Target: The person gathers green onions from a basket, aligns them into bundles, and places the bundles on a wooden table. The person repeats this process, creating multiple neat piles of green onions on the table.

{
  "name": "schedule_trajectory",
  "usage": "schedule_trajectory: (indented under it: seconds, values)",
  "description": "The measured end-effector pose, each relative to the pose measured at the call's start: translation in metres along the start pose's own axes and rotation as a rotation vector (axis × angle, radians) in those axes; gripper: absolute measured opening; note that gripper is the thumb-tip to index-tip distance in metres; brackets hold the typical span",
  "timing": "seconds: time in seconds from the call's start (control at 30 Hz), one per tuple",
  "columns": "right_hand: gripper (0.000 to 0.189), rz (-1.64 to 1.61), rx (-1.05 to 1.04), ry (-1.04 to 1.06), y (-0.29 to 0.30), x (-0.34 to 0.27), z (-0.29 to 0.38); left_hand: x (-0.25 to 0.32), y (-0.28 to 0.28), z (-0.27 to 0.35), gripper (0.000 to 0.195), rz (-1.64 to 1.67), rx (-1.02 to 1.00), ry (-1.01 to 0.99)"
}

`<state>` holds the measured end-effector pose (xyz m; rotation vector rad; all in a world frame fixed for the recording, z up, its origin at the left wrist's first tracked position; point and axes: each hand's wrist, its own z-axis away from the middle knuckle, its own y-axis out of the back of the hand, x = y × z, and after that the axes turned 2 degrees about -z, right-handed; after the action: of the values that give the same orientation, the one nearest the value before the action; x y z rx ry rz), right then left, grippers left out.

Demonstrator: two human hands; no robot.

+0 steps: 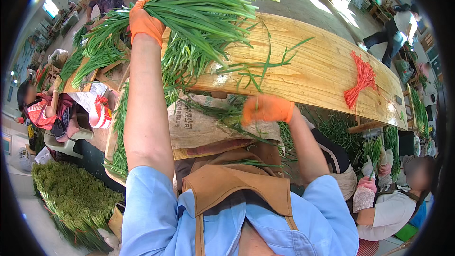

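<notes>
My left hand (147, 21), in an orange glove, is raised at the upper left and closed around a large bunch of long green leafy stalks (209, 10). The stalks fan out to the right over the wooden table. Under them lies a pile of more stalks (185, 53). My right hand (268, 109), also in an orange glove, is blurred by motion in front of the near table edge. Green leaves show beside its fingers; whether it grips them I cannot tell. Loose leaves (263, 64) lie on the wooden table (320, 60) just beyond it.
A bundle of red ties (360, 80) lies on the table's right part. A printed woven sack (220, 122) covers my lap. Trimmed bundles (74, 199) stand at the lower left, near a white bucket (100, 115). Co-workers sit left (42, 110) and right (391, 202).
</notes>
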<state>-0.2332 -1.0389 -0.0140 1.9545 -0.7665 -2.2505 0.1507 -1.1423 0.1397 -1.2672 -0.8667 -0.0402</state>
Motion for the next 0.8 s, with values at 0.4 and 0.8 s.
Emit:
schedule_trajectory:
  seconds: [0.4, 0.8]
  values:
    - [0.047, -0.786, 0.963, 0.341, 0.031, -0.047, -0.050, -0.008, 0.010, 0.011, 0.016, -0.031, -0.074, -0.084]
    - [0.021, -0.674, 1.207, 0.398, 0.048, -0.020, -0.042, 0.003, 0.049, -0.012, 0.019, -0.054, -0.068, -0.011]
